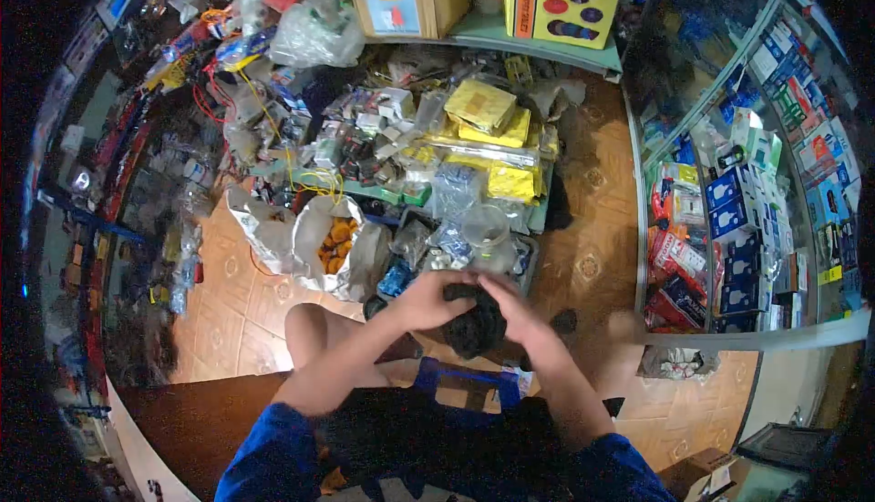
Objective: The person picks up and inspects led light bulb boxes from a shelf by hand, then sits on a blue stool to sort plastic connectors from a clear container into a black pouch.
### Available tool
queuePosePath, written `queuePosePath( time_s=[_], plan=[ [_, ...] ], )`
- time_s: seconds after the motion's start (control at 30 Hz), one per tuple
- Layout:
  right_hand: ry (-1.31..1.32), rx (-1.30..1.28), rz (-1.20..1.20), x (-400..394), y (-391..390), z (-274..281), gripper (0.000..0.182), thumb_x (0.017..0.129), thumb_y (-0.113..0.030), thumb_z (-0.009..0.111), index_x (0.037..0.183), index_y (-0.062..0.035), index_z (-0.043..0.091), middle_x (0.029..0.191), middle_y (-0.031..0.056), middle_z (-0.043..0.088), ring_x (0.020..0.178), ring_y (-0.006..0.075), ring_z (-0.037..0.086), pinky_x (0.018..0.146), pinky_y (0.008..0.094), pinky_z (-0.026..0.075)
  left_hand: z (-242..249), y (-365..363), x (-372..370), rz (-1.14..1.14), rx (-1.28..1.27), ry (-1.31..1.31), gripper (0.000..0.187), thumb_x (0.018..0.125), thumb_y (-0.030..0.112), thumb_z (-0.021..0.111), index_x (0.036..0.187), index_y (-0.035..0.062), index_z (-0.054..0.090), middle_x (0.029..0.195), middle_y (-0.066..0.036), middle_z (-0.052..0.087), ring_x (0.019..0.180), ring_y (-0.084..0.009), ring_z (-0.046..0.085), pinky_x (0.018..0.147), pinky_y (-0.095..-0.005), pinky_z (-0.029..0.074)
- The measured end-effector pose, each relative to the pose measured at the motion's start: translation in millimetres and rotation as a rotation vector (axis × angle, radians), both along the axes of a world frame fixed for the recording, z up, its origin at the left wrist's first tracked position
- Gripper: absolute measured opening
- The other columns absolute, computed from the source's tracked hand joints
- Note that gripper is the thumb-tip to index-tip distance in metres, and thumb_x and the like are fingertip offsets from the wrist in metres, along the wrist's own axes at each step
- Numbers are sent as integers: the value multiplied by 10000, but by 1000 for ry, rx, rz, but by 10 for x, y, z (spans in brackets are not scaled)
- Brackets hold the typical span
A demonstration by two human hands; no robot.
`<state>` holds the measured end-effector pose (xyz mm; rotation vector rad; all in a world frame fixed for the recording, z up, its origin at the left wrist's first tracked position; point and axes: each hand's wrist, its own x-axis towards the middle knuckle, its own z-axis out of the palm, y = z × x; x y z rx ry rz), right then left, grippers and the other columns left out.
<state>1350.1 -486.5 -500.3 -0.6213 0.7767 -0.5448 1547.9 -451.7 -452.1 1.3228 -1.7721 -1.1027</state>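
In the head view, my left hand (433, 300) curves around the left and far side of a dark black, rounded object (474, 331). Its thumb lies across the top, while the fingers reach toward the other hand. My right hand (508, 311) presses against the object's right side, fingertips meeting those of the left. What the black thing is I cannot make out; it sits low between my knees. Just beyond the hands are clear plastic bags (456, 188) and a small blue packet (396, 277).
A white sack (310, 238) with orange pieces stands left of my hands. Yellow packages (483, 106) and many small parts pile up ahead. Glass shelving (729, 201) with boxed goods lines the right. Cartons (415, 12) sit on a shelf at the back.
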Motion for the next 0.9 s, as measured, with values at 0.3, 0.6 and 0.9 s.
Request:
queuePosePath(
  time_s=[0.3,0.6,0.9],
  plan=[
    [-103,-249,-510,146,913,1162,397,1085,-213,387,1393,-7,530,1364,110,574,1292,206,496,1128,339,337,902,877,-768,523,-515,-154,317,683,72,793,985,63,696,958,-134,690,899,-351,668,787,-411,544],
    [-21,-461,-508,145,1171,1393,469,1094,-265,395,1468,17,426,1450,139,500,1369,239,432,1173,362,280,1149,1010,-818,593,-512,-6,215,762,50,780,954,18,689,889,-156,688,819,-326,678,761,-377,530],
    [-199,-447,-571,40,1226,1531,400,1080,-245,442,1389,7,472,1357,209,588,1286,304,553,1127,428,391,1158,1215,-814,597,-415,54,230,772,39,770,972,1,662,934,-142,689,858,-268,678,801,-350,528]
  ],
)
